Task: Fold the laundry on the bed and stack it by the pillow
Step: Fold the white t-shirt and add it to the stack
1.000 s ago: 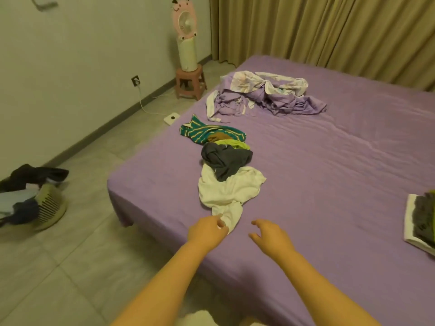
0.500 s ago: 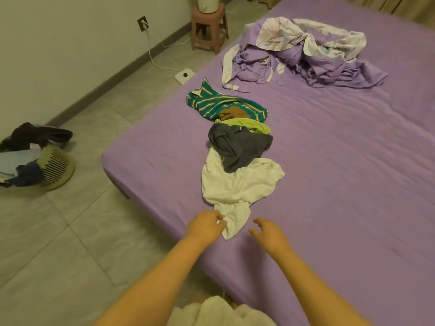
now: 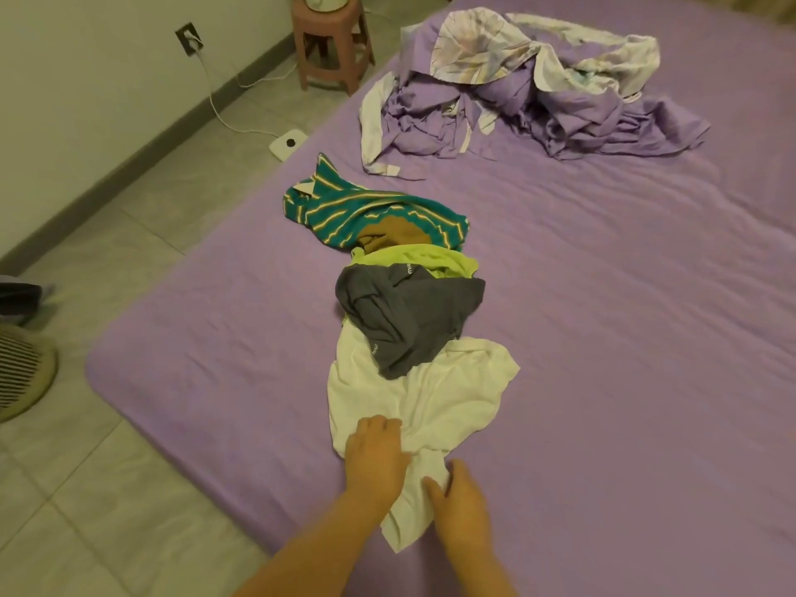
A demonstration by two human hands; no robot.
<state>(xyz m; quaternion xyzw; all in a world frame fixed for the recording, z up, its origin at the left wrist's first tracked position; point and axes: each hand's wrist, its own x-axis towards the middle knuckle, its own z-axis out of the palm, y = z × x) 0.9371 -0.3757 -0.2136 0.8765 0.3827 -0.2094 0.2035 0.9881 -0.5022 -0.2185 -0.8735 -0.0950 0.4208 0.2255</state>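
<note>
Laundry, unfolded: white shirt (image 3: 424, 394) nearest me, grey (image 3: 409, 314), green, striped beyond, on bed (image 3: 624, 338). My left hand (image 3: 374, 452) and right hand (image 3: 461, 506) grasp the shirt's near end. Folding barely begun.

Left hand (image 3: 375, 451) knuckles up, fingers curled; right hand (image 3: 461, 501) beside it, thumb raised

The dark grey garment (image 3: 409, 321) carries two small pale marks, one near its far edge and one at its near left fold (both too small to read with certainty).
</note>
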